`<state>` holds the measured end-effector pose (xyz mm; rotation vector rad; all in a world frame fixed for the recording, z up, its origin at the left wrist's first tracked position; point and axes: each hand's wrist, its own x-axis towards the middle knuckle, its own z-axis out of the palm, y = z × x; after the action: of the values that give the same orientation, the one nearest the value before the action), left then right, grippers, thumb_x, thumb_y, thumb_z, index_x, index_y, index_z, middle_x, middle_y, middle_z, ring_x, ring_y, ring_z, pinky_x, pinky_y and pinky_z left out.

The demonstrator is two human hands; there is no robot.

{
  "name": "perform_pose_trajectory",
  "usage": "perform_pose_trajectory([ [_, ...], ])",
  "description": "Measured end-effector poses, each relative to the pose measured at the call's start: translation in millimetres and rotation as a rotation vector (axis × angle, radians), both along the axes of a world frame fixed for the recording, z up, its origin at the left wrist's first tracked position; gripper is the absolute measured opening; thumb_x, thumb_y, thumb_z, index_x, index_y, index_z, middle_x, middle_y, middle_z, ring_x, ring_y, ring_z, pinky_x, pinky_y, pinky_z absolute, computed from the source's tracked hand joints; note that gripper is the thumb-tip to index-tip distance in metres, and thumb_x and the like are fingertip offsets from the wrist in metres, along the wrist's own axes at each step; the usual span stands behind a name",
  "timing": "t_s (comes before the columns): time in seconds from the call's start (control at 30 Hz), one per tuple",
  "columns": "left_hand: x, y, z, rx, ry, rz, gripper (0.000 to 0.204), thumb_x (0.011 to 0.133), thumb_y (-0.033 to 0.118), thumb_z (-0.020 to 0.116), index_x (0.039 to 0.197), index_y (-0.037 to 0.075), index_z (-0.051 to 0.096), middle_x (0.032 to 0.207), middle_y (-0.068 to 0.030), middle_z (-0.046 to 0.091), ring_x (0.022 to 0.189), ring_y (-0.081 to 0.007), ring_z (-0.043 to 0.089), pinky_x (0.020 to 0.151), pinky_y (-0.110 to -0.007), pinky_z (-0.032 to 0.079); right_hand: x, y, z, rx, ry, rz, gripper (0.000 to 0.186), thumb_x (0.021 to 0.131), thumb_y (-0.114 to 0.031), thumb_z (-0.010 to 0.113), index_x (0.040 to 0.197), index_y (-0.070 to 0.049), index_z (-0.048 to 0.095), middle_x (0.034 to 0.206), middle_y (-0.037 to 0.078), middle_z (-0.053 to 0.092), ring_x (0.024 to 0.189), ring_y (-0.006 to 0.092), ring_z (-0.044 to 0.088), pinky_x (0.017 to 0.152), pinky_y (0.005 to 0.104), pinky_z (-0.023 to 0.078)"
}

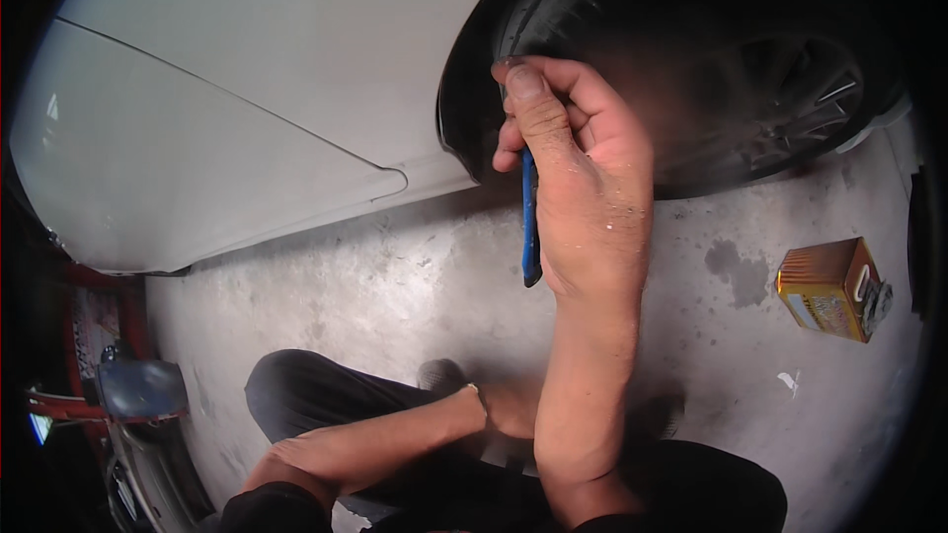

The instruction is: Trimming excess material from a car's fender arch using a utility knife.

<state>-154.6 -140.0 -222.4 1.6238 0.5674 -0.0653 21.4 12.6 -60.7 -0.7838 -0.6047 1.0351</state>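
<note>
My right hand [583,138] is raised at the front edge of the dark wheel arch [454,59], its fingers closed on a slim blue tool [528,222]. The blue handle hangs below my fingers; its upper end is mostly hidden by them. Beside the arch is a white car body panel [257,59] with a thin seam. The dark wheel [770,109] shows to the right behind my hand, partly blurred. Low in the view, my left hand [509,410] lies near my bent legs, its fingers hidden behind my right forearm.
A gold rectangular metal can [825,286], a grey lump at its side, stands on the stained concrete floor [375,266] at the right. At the far left are red equipment [84,326] and a grey rounded object [138,390]. My knees and feet occupy the lower view.
</note>
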Motion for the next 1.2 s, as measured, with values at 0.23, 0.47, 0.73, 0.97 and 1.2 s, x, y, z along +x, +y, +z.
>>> perform_pose_trajectory([
  [0.23,-43,-25,-74,0.603,0.34,-0.375,0.036,0.101,0.028,0.068,0.129,0.008,0.078,0.122,-0.0189,0.08,0.115,-0.0348,0.079,0.101,-0.057,0.06,-26,17,-7,0.137,0.241,0.034,0.025,0.108,-0.022,0.085,0.113,0.002,0.081,0.095,0.007,0.083,0.087,0.0095,0.076,0.077,0.0246,0.059],
  [0.47,-27,-19,-40,0.7,0.144,-0.096,0.028,0.096,0.025,0.069,0.117,0.009,0.079,0.11,-0.0168,0.08,0.105,-0.0378,0.078,0.095,-0.057,0.059,-24,20,-13,0.162,0.185,-0.005,0.024,0.106,-0.023,0.086,0.112,0.0,0.083,0.093,0.006,0.084,0.088,0.0081,0.076,0.077,0.0229,0.056],
  [0.73,-39,-25,-61,0.739,0.27,-0.312,0.029,0.093,0.025,0.074,0.116,0.008,0.079,0.106,-0.016,0.079,0.102,-0.0371,0.077,0.098,-0.054,0.058,-22,23,-7,0.122,0.13,-0.007,0.021,0.105,-0.017,0.084,0.111,0.003,0.084,0.092,0.007,0.084,0.087,0.0093,0.077,0.079,0.0237,0.058],
  [0.97,-36,-21,-59,0.794,0.26,-0.294,0.028,0.092,0.022,0.073,0.115,0.008,0.079,0.107,-0.0148,0.079,0.102,-0.0356,0.077,0.096,-0.052,0.058,-23,19,-17,0.122,0.227,0.055,0.014,0.107,-0.01,0.082,0.114,0.002,0.082,0.103,0.005,0.082,0.095,0.0119,0.075,0.104,0.0373,0.064],
  [1.2,-27,-9,-28,0.609,0.313,-0.228,0.035,0.093,0.02,0.072,0.124,0.004,0.075,0.112,-0.0181,0.077,0.106,-0.0388,0.077,0.099,-0.054,0.057,-19,27,-17,0.21,0.218,0.041,0.018,0.108,-0.013,0.083,0.116,0.002,0.083,0.101,0.007,0.084,0.096,0.0125,0.078,0.099,0.0336,0.063],
])
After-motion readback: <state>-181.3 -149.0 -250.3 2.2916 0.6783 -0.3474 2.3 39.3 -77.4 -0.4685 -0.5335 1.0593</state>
